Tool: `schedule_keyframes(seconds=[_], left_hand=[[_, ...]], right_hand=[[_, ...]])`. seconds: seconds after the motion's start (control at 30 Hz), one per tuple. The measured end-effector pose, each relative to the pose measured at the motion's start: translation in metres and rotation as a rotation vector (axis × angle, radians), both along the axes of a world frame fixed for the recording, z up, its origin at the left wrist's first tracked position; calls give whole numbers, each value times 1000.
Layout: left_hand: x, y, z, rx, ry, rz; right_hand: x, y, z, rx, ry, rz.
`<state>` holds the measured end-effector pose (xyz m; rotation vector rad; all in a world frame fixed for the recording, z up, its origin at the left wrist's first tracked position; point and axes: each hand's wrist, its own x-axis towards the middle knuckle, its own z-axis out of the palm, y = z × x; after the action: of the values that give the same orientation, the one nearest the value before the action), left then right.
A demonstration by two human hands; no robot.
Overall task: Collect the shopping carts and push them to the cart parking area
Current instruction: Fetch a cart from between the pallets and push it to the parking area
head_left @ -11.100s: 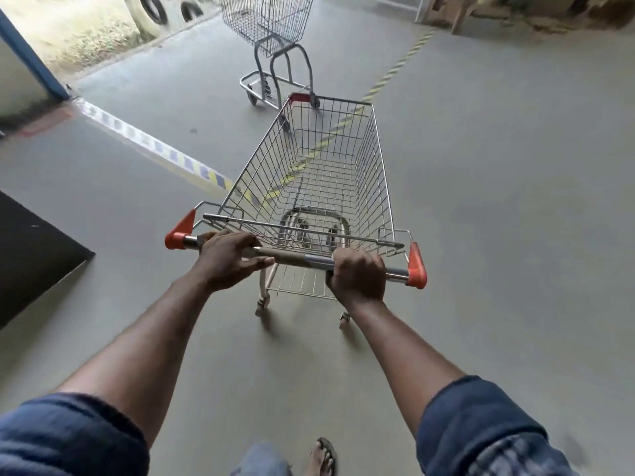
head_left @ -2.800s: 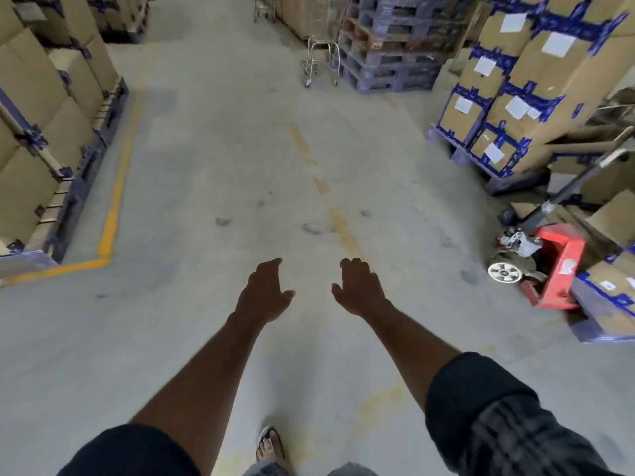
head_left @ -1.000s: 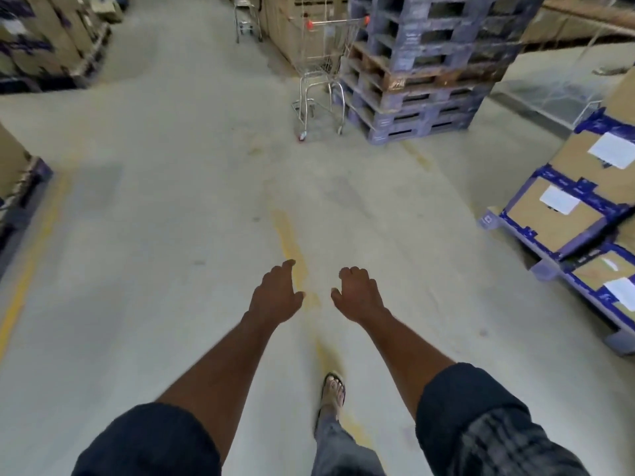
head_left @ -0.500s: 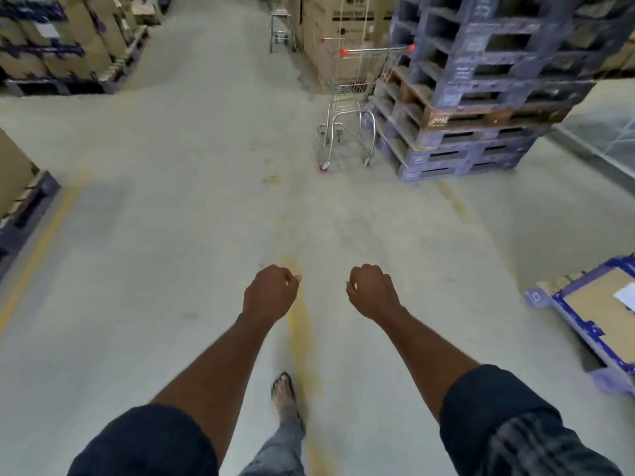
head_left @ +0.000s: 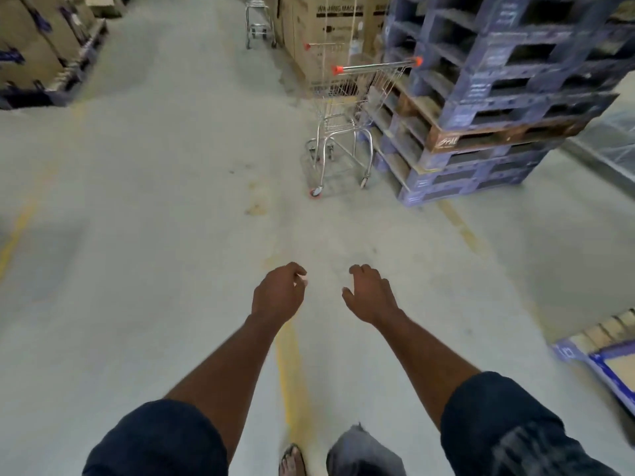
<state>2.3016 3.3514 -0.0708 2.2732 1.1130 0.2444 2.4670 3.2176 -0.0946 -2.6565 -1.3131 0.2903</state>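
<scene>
Shopping cart [head_left: 347,121] stood far ahead, just beside stacked pallets [head_left: 508,97] on its right, well apart from left hand [head_left: 276,293] and right hand [head_left: 372,295], both empty, fingers loosely curled.

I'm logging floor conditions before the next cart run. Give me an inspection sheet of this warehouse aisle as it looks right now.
Surface: grey concrete floor, stained, with a worn yellow line running ahead.
Job's things: empty shopping cart beside the pallet stack, handle toward the camera; second cart farther up the aisle.
Clutter: flattened cardboard at the right edge.
Hands: left hand and right hand both empty, fingers loosely curled, well short of the cart.
Cables: nothing seen.
Surroundings: stacked blue pallets on the right, large cartons behind the cart, boxed goods on the left.
</scene>
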Motion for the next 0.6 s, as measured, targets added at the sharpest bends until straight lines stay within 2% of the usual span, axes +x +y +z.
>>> schedule_keyframes(seconds=[0.3, 0.47, 0.6], left_hand=[[220, 159, -7, -5, -157, -123], [341, 234, -22, -79, -183, -208], [436, 294, -11, -133, -260, -184]], right_hand=[[210, 150, -14, 79, -2, -101], [330, 226, -14, 174, 140, -101], [432, 290, 5, 258, 128, -93]])
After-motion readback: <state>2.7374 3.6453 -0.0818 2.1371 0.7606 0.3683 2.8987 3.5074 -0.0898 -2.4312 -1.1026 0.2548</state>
